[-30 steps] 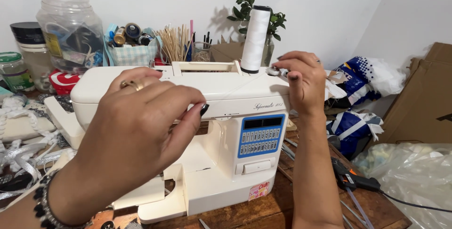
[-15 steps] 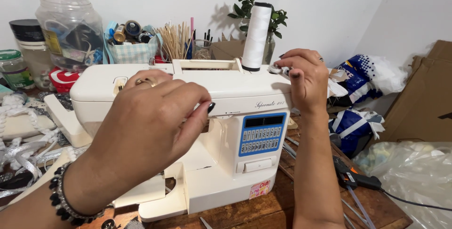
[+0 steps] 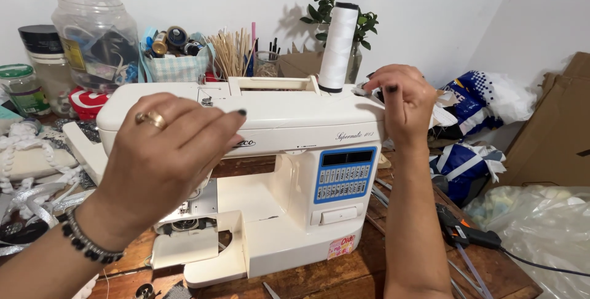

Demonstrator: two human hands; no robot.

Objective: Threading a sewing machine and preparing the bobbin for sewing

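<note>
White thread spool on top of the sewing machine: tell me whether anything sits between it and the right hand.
Nothing visible does. The right hand is at the machine's top right end, just right of the white thread spool, which stands upright on the sewing machine. Only bare machine top lies between them. Whether a thread runs across the gap cannot be told.

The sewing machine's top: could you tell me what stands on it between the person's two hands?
In the head view, a tall white thread cone stands behind the carry handle, nearer the right hand than the left hand.

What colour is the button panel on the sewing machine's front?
Blue, with pale buttons; the button panel shows clearly in the head view.
</note>
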